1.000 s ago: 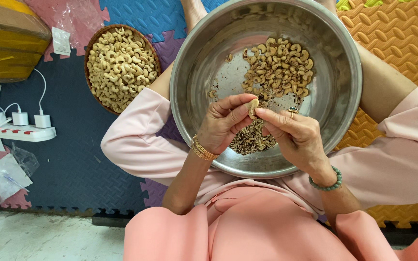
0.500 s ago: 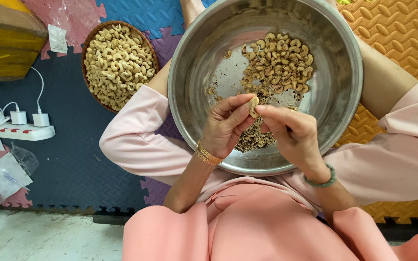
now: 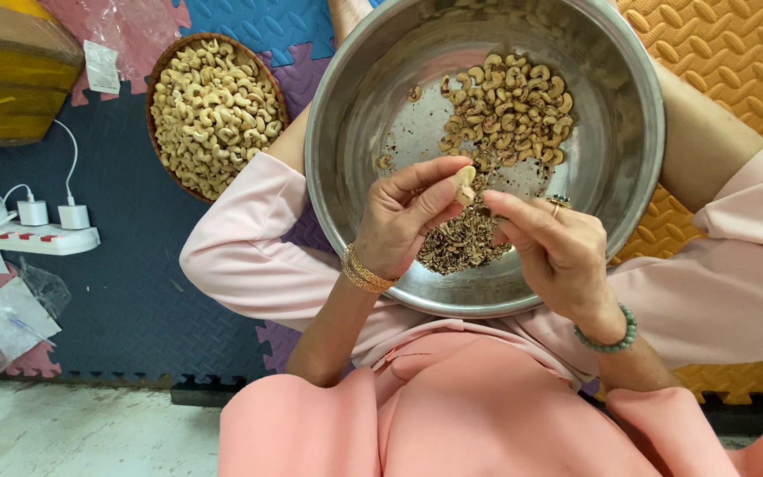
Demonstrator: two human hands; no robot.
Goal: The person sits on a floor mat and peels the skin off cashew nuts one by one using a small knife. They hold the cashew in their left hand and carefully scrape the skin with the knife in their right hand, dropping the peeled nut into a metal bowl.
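The left hand pinches a single pale cashew between thumb and fingertips, holding it just above the inside of a large steel bowl that rests on the person's lap. The right hand sits just beside it at about 3 o'clock from the nut, its forefinger and thumb stretched toward the cashew — whether they actually touch it cannot be told from this angle, and the rest of that hand is loosely curled with nothing else in it. Inside the bowl, a heap of unpeeled cashews lies toward 12 o'clock of the hands, and a darker pile of skins and flakes lies directly under the fingers, toward the bowl's 6 o'clock side. A gold bangle circles the left wrist, a green bead bracelet the right, and a ring shows on a right finger. Well apart from the bowl, at roughly 10 o'clock, a round woven basket holds pale peeled cashews on the coloured foam floor mat. Farther out at 9 o'clock, a white power strip carries two plugged-in chargers — and a crumpled clear plastic bag lies near it at the frame's left edge.
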